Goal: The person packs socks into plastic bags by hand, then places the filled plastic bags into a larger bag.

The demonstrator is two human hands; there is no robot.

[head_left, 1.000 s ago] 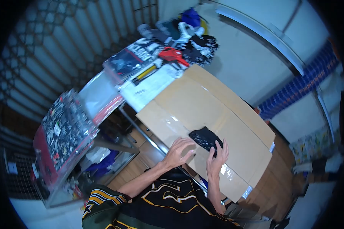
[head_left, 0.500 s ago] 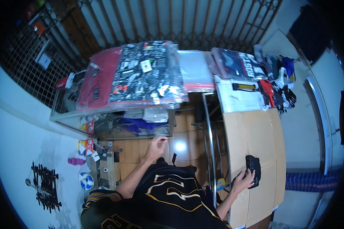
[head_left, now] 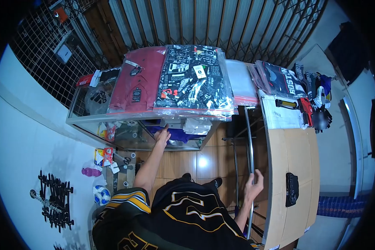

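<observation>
Topping glass case [head_left: 87, 119]: bagged shirts [head_left: 191, 79]; metal rail [head_left: 250, 146] near right hand [head_left: 253, 186].

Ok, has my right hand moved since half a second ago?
Yes, leftward against the cardboard: the right hand was on the black bundle; now it is off the cardboard's left edge, by the metal rail.

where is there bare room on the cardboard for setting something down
The cardboard is bare above the black item in the picture, up to the white sheet, and below it toward the lower edge. Crowded are the far end of that sheet, with a yellow-and-black tool, and the top of the glass case, mostly covered by bagged garments.
</observation>
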